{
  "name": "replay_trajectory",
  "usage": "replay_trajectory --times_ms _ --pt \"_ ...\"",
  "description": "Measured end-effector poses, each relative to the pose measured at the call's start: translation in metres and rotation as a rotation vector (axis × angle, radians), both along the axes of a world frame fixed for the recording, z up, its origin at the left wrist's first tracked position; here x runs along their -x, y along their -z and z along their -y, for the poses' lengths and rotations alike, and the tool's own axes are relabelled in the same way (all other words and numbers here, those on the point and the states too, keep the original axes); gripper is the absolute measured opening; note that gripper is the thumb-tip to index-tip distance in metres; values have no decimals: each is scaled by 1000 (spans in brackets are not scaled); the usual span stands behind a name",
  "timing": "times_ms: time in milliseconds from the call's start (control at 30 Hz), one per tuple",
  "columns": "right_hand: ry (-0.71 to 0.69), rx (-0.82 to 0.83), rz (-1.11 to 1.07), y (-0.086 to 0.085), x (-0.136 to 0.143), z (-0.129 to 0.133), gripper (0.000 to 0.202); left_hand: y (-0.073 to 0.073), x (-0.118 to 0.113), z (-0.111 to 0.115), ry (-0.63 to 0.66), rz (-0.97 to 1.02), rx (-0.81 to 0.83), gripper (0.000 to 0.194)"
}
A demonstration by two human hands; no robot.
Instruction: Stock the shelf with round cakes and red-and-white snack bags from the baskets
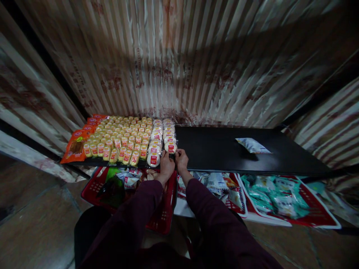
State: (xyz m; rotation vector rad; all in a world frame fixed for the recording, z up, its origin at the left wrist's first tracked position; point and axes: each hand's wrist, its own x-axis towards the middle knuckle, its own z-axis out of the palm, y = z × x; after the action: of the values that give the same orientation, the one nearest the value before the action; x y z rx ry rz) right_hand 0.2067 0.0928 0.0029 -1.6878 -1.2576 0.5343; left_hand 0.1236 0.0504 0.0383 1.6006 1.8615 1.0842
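Both hands meet at a round white wrapped cake [170, 147] with a red label, at the front of the right-hand row on the black shelf [207, 149]. My left hand [167, 164] pinches the near left edge of its clear wrapper. My right hand [182, 160] has thumb and finger closed on the wrapper's right edge. Just left of my left hand lies another white wrapped cake [153, 159], the front one of the neighbouring row. Further left are rows of small yellow wrapped cakes [123, 142]. The fingertips are partly hidden.
Orange packets [74, 144] lie at the shelf's left end, and one pale packet [252, 145] rests on its right part. Below the front edge are a red basket [165, 215] and red baskets of blue-white packets [215, 183] and green packets [280, 196]. A striped curtain [179, 74] hangs behind.
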Motion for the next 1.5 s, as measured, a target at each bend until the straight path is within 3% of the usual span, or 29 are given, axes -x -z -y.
replay_trajectory --times_ms 167,433,700,867,1100,1500 --pt "-37 10 86 0 2 -4 18 4 -4 -4 -11 18 1 47" --pt "14 56 312 -11 4 2 20 17 -5 -6 17 103 -22 48" --pt "-47 -57 280 -8 2 3 23 25 -6 -5 83 107 -60 49" --pt "-44 -34 266 -7 2 1 22 28 -3 -8 116 66 -42 49" --pt "-51 -8 272 -7 1 1 23 26 0 -7 164 -10 -26 48" --pt "-88 -122 254 -2 1 9 18 23 0 -1 160 24 -75 51"
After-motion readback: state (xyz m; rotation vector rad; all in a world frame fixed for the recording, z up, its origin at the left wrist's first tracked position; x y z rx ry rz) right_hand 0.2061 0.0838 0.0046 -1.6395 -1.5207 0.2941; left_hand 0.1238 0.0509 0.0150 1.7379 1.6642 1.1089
